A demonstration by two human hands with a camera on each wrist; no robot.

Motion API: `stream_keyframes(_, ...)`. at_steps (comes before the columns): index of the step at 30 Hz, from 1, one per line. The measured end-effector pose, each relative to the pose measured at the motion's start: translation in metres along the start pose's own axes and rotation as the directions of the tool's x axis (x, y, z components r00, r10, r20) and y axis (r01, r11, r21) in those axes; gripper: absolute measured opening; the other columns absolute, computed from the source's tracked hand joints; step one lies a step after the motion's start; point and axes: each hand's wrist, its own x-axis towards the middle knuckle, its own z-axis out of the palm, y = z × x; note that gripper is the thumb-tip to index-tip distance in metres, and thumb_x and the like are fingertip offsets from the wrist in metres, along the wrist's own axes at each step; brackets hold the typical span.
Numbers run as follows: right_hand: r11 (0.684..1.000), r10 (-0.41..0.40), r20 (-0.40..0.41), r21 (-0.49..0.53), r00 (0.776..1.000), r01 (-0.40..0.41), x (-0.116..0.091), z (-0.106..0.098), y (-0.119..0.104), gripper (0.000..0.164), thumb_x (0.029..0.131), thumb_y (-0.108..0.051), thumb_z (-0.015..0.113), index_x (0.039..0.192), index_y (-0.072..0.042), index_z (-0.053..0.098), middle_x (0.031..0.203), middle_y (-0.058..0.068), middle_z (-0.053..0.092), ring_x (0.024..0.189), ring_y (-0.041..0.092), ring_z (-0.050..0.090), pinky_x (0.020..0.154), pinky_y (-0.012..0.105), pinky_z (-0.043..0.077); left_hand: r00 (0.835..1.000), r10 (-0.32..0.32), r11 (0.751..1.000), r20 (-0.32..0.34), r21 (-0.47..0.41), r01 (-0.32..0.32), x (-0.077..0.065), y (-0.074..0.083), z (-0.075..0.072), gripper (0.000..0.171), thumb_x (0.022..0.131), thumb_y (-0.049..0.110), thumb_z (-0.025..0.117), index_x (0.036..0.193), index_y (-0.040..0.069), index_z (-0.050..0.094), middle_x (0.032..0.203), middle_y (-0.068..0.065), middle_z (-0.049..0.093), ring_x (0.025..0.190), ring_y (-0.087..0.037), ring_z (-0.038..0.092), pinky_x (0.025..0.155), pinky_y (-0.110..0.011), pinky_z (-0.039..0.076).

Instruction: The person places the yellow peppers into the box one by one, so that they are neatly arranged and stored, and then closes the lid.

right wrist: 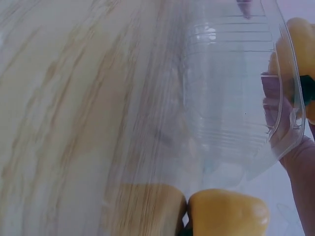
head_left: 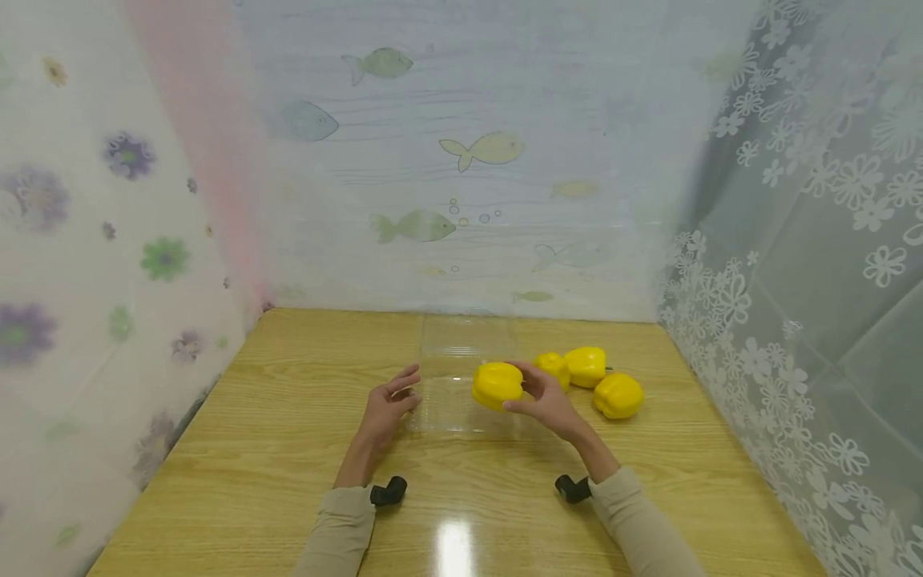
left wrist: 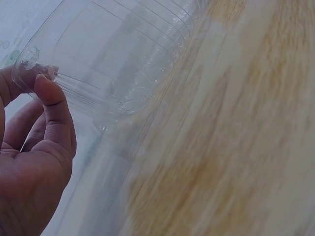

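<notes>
A clear plastic clamshell container (head_left: 449, 405) lies unfolded on the table, its lid half (head_left: 465, 332) toward the back wall. At its left side my left hand (head_left: 388, 407) pinches the rim between thumb and finger; the left wrist view shows the thumb (left wrist: 51, 98) against the edge of the clear plastic (left wrist: 118, 54). My right hand (head_left: 548, 401) grips a yellow bell pepper (head_left: 496, 385) above the container's front half. In the right wrist view the container wall (right wrist: 226, 88) stands partly in front of that hand (right wrist: 298, 152) and the held pepper (right wrist: 301, 44).
Three more yellow bell peppers lie right of the container: one (head_left: 551, 367) partly behind my right hand, one (head_left: 586, 366) beside it, one (head_left: 618, 396) farther right. The wooden table (head_left: 288, 449) ends at a fish-patterned curtain (head_left: 461, 200), with patterned curtains on both sides.
</notes>
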Motion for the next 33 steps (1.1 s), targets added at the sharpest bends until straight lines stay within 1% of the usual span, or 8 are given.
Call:
stream_keyframes(3, 1.000, 0.004, -0.004, -0.019, 1.000, -0.004, 0.002, 0.002, 0.000, 0.069, 0.090, -0.010, 0.078, 0.151, -0.009, 0.047, 0.149, 0.015, 0.053, 0.132, 0.025, 0.056, 0.110, 0.049, 0.044, 1.000, 0.000, 1.000, 0.005, -0.010, 0.000, 0.000, 0.000, 0.000, 0.047, 0.094, -0.014, 0.060, 0.140, -0.015, 0.050, 0.159, -0.014, 0.041, 0.086, -0.010, 0.054, 0.067, -0.018, 0.047)
stream_keyframes(6, 0.999, 0.005, -0.007, -0.041, 1.000, -0.005, 0.004, 0.003, 0.000, 0.068, 0.090, -0.011, 0.078, 0.151, -0.010, 0.047, 0.149, 0.014, 0.053, 0.133, 0.027, 0.055, 0.110, 0.050, 0.043, 1.000, -0.002, 1.000, 0.009, -0.014, 0.002, 0.000, 0.000, 0.000, 0.048, 0.094, -0.014, 0.060, 0.141, -0.016, 0.049, 0.160, -0.016, 0.040, 0.088, -0.010, 0.053, 0.067, -0.018, 0.047)
stream_keyframes(10, 0.998, 0.037, -0.025, -0.042, 0.999, -0.038, 0.008, 0.006, 0.000, 0.068, 0.089, -0.012, 0.079, 0.150, -0.014, 0.049, 0.148, 0.010, 0.054, 0.134, 0.029, 0.054, 0.110, 0.051, 0.043, 1.000, -0.006, 1.000, 0.011, -0.012, 0.006, -0.001, 0.000, 0.000, 0.048, 0.095, -0.014, 0.059, 0.141, -0.015, 0.049, 0.160, -0.016, 0.039, 0.090, -0.011, 0.053, 0.068, -0.018, 0.047)
stream_keyframes(14, 0.998, 0.048, -0.035, -0.048, 0.998, -0.049, 0.013, 0.010, -0.001, 0.067, 0.089, -0.010, 0.079, 0.149, -0.014, 0.050, 0.147, 0.011, 0.055, 0.132, 0.031, 0.055, 0.109, 0.051, 0.044, 1.000, -0.007, 1.000, 0.007, -0.009, 0.007, 0.000, 0.000, 0.001, 0.047, 0.094, -0.013, 0.060, 0.141, -0.015, 0.050, 0.160, -0.014, 0.041, 0.091, -0.011, 0.054, 0.067, -0.018, 0.047)
stream_keyframes(19, 0.995, 0.056, -0.027, -0.079, 0.998, -0.058, 0.020, 0.015, 0.000, 0.068, 0.089, -0.011, 0.079, 0.150, -0.012, 0.049, 0.148, 0.012, 0.054, 0.133, 0.033, 0.053, 0.111, 0.053, 0.041, 1.000, -0.014, 1.000, 0.006, -0.014, 0.014, 0.000, -0.001, 0.000, 0.048, 0.094, -0.012, 0.062, 0.140, -0.015, 0.050, 0.160, -0.015, 0.040, 0.091, -0.009, 0.053, 0.068, -0.018, 0.046)
stream_keyframes(23, 0.993, 0.068, -0.022, -0.091, 0.997, -0.070, 0.023, 0.017, 0.002, 0.069, 0.090, -0.013, 0.079, 0.151, -0.011, 0.047, 0.148, 0.013, 0.054, 0.133, 0.035, 0.053, 0.110, 0.053, 0.043, 1.000, -0.015, 1.000, 0.003, -0.016, 0.015, 0.000, 0.000, 0.001, 0.048, 0.093, -0.013, 0.062, 0.140, -0.015, 0.050, 0.160, -0.015, 0.040, 0.091, -0.009, 0.053, 0.067, -0.018, 0.045)
stream_keyframes(26, 0.992, 0.079, -0.020, -0.096, 0.997, -0.080, 0.026, 0.018, 0.003, 0.069, 0.090, -0.012, 0.079, 0.151, -0.013, 0.048, 0.148, 0.012, 0.054, 0.131, 0.035, 0.054, 0.109, 0.052, 0.044, 1.000, -0.013, 1.000, -0.002, -0.016, 0.013, 0.000, 0.000, 0.001, 0.048, 0.093, -0.013, 0.061, 0.140, -0.015, 0.051, 0.159, -0.014, 0.041, 0.091, -0.010, 0.053, 0.066, -0.018, 0.045)
stream_keyframes(33, 0.994, 0.063, -0.002, -0.094, 0.998, -0.062, 0.034, 0.024, 0.005, 0.068, 0.088, -0.012, 0.081, 0.149, -0.014, 0.050, 0.147, 0.009, 0.055, 0.130, 0.031, 0.055, 0.110, 0.050, 0.043, 1.000, -0.011, 1.000, -0.011, -0.012, 0.011, -0.001, 0.000, 0.002, 0.049, 0.093, -0.013, 0.062, 0.140, -0.015, 0.051, 0.159, -0.013, 0.042, 0.090, -0.010, 0.052, 0.065, -0.017, 0.045)
